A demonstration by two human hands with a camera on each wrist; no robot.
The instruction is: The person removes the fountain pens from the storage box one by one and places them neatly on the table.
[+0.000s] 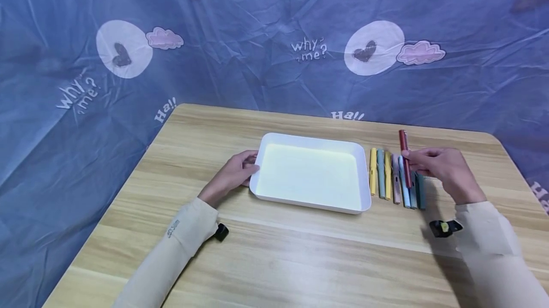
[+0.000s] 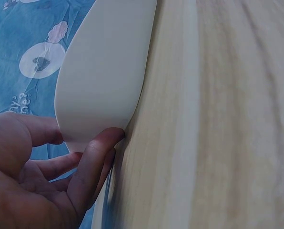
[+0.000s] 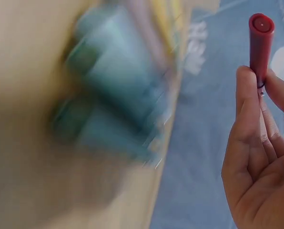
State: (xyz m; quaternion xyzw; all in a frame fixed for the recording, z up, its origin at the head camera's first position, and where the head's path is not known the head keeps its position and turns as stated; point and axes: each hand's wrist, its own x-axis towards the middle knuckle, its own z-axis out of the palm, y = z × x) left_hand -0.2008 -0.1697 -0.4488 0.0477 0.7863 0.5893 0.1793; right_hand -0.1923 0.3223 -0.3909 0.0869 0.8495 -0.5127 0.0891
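Observation:
A shallow white tray (image 1: 310, 207) lies on the wooden table. My left hand (image 1: 233, 172) holds its left end; in the left wrist view, the fingers (image 2: 96, 155) of that hand bend around the tray's outer wall (image 2: 104, 71), some near its base. My right hand (image 1: 446, 167) pinches a red pen (image 1: 404, 153) between thumb and fingertips, above a row of pens. Seen from the right wrist, the red pen (image 3: 260, 52) stands upright with its round end toward the camera.
Beside the tray's right side lie several pens: yellow pens (image 1: 373, 172), a grey-blue pen (image 1: 381, 174), a purple pen (image 1: 396, 181), a light blue pen (image 1: 405, 193) and a dark green pen (image 1: 421, 193). A blue printed cloth (image 1: 274, 74) hangs behind the table (image 1: 274, 260).

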